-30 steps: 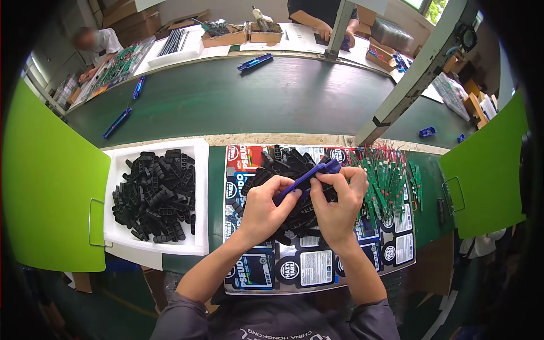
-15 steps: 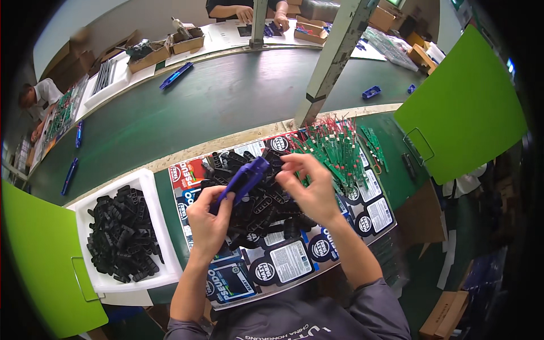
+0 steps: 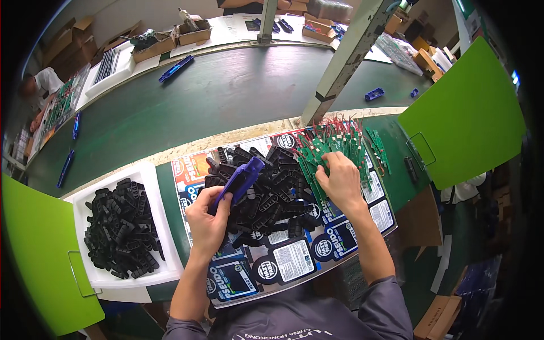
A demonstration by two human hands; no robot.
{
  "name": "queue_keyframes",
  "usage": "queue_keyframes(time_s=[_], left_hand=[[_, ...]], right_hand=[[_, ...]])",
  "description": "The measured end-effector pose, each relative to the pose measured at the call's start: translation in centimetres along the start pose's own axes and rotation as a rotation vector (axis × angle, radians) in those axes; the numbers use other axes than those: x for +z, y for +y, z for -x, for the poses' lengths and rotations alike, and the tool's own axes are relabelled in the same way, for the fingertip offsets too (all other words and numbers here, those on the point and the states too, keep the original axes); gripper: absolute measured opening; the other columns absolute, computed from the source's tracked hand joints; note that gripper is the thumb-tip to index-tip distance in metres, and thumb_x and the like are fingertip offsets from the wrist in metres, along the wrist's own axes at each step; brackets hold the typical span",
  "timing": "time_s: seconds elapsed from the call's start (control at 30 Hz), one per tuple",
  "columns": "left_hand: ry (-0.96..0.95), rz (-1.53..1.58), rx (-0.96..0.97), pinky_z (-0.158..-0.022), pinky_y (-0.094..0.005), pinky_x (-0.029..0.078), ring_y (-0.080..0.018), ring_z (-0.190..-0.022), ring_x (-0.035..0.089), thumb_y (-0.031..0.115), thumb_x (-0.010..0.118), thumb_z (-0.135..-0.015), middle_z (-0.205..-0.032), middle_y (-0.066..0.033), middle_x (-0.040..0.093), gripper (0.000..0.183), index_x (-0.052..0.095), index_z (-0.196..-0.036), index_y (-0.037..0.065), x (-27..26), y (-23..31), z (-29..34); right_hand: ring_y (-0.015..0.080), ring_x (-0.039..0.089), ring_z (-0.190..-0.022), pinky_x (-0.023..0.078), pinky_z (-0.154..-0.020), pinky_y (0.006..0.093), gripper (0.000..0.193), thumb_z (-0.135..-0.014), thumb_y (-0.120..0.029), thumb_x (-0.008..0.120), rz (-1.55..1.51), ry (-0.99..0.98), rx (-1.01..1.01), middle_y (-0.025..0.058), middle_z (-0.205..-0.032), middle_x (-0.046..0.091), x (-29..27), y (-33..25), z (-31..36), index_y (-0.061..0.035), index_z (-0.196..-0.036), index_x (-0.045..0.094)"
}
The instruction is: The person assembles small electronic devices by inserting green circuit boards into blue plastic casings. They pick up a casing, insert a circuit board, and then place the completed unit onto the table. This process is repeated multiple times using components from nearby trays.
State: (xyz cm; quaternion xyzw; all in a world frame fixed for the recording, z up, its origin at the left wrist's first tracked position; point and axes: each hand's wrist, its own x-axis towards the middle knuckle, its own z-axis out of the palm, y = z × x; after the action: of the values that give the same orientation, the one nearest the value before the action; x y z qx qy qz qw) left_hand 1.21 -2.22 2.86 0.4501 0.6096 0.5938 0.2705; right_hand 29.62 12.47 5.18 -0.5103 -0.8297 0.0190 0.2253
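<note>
Over loose black parts [image 3: 266, 198], a blue casing [image 3: 242, 179] is being gripped by the left hand [image 3: 208, 216], while green boards [image 3: 335, 145] at far right are being reached for by the right hand [image 3: 343, 184] — its hold cannot be told — with many pieces being left unassembled.

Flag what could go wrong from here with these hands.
The right hand is at the crowded green circuit boards, whose overlapping red wires might snag. The left hand alone holds the purple casing over the loose black parts, so a slip could drop it among them.
</note>
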Motion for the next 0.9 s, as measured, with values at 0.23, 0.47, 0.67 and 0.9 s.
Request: queue_keyframes(time_s=[0.23,0.47,0.67,0.9], left_hand=[[-0.007,0.098,-0.083,-0.062,-0.0231,0.049,-0.0056,-0.069,0.063,0.001,0.073,-0.098,-0.082,-0.0026,0.072,0.012,0.073,-0.109,-0.004,-0.1,0.0,0.3],[-0.088,0.274,-0.182,-0.056,-0.0199,0.048,-0.0043,-0.065,0.063,0.017,0.069,-0.106,-0.089,-0.0041,0.076,0.026,0.070,-0.126,0.000,-0.3,0.1,-0.1],[-0.155,0.534,-0.302,-0.064,-0.0231,0.055,-0.0076,-0.073,0.066,0.025,0.069,-0.107,-0.099,-0.0072,0.074,0.039,0.064,-0.137,0.002,-0.9,-0.9,-0.8],[-0.216,0.681,-0.325,-0.073,-0.0247,0.058,-0.0079,-0.082,0.066,0.039,0.045,-0.116,-0.109,-0.0062,0.072,0.051,0.056,-0.148,0.001,-0.8,-0.8,-0.6]], right_hand=[[0.0345,0.074,-0.077,0.059,-0.073,0.0442,0.028,-0.088,-0.005,0.068,-0.241,0.132,0.048,0.0213,-0.096,0.074,-3.1,-2.0,-1.1,0.0029,-0.115,0.071],[0.0043,0.062,-0.077,0.048,-0.062,0.0197,0.028,-0.098,0.006,0.061,-1.157,-0.082,0.192,0.0028,-0.106,0.059,-3.7,-7.7,-1.4,0.0035,-0.125,0.059],[0.0040,0.061,-0.075,0.046,-0.060,0.0200,0.026,-0.099,0.007,0.060,-1.187,-0.108,0.139,0.0020,-0.102,0.058,-1.9,-12.2,-1.1,0.0006,-0.123,0.059],[0.0056,0.061,-0.083,0.048,-0.070,0.0199,0.027,-0.098,0.007,0.061,-1.170,-0.065,0.062,0.0039,-0.100,0.063,-1.2,-15.2,-1.3,0.0037,-0.125,0.059]])
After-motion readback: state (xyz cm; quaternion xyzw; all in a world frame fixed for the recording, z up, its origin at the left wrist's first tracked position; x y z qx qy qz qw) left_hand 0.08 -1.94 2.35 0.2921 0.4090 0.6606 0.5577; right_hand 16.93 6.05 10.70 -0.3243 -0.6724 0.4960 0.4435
